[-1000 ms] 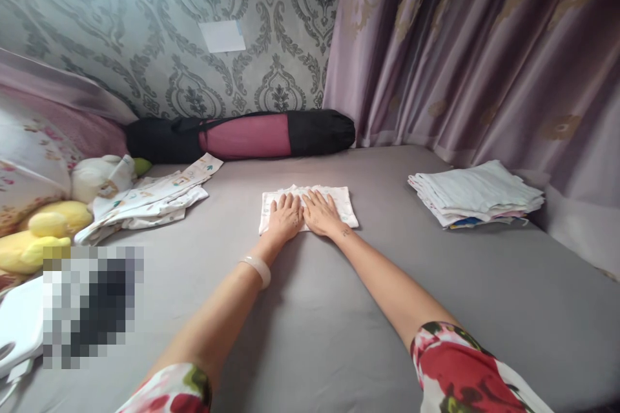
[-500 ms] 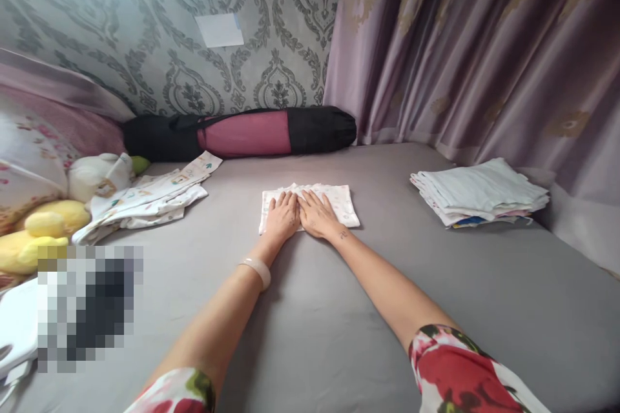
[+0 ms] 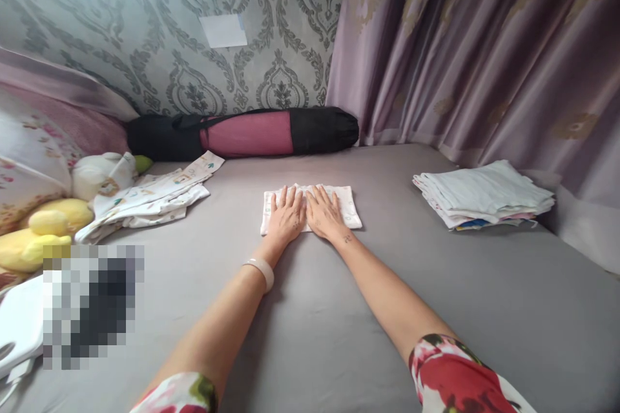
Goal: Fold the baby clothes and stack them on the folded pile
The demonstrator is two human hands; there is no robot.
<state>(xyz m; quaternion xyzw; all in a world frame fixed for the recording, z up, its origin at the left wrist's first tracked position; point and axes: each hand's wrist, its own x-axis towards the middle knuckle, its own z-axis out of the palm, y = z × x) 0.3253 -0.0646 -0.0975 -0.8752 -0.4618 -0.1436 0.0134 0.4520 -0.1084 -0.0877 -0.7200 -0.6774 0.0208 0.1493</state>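
Observation:
A folded white cloth (image 3: 349, 210) with a faint print lies flat on the grey bed sheet (image 3: 320, 322), in the middle of the view. My left hand (image 3: 287, 213) rests palm down on its left half, fingers stretched out and pointing away from me. Beside it my right hand (image 3: 325, 211) lies flat on the cloth's middle, fingers extended. The two hands are close together. Much of the cloth is hidden under them, though its right end and left edge show.
To the right sits a stack of folded cloths (image 3: 489, 190). Printed white clothes (image 3: 150, 197) lie loosely at left, near yellow plush toys (image 3: 58, 219) and a white device (image 3: 22, 313) with a cable. A long black and maroon bag (image 3: 247, 133) lies along the wall.
Both hands have slid slightly forward on the cloth, and their fingers are more spread. The right hand has shifted a little to the right. The cloth looks unmoved.

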